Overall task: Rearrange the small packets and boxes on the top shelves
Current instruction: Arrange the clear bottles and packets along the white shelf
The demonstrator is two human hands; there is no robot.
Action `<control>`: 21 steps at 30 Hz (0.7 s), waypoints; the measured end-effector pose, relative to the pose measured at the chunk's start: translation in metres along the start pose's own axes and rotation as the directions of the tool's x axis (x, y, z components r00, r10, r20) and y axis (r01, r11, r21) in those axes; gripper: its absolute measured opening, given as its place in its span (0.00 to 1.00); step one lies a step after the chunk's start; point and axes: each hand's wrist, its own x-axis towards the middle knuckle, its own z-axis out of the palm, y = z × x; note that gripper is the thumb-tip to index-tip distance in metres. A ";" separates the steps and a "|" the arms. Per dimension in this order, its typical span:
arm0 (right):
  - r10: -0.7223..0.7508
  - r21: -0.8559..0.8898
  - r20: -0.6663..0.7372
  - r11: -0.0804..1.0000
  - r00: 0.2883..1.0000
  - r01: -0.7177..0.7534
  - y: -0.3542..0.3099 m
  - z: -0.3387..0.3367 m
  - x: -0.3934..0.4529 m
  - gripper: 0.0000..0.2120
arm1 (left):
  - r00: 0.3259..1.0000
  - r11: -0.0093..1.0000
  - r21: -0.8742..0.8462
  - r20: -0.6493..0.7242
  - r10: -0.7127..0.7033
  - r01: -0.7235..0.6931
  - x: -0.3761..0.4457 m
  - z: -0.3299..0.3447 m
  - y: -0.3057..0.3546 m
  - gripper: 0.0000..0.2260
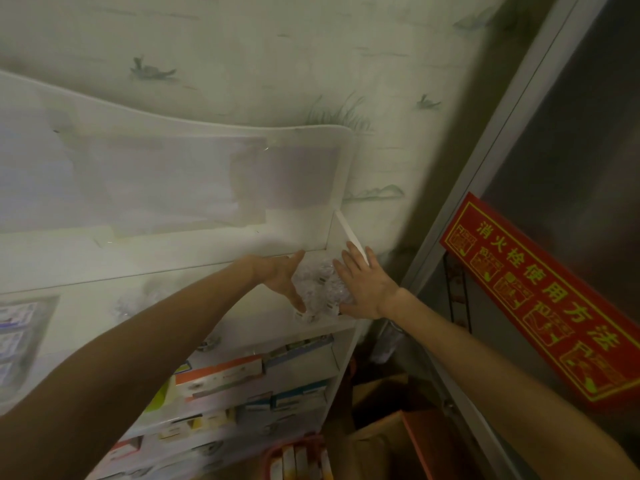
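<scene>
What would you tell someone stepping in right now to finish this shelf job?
Left hand: open, fingers straight against the left side of the clear packets.
Right hand: open, flat against their right side.
The packets sit bunched at the right end of the top shelf; boxes fill the shelves below.
Done: cannot tell.
Left: probably straightening the bunch, then release.
</scene>
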 end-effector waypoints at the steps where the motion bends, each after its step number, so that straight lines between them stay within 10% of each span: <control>1: 0.002 -0.003 -0.001 1.000 1.000 -0.002 -0.001 0.000 0.000 0.48 | 1.000 1.000 -0.002 -0.001 0.001 -0.001 -0.004 0.000 0.001 0.76; 21: -0.028 0.092 -0.081 0.995 0.996 0.035 -0.001 -0.024 0.013 0.35 | 0.980 0.984 0.109 -0.119 0.157 -0.144 -0.017 -0.010 0.019 0.55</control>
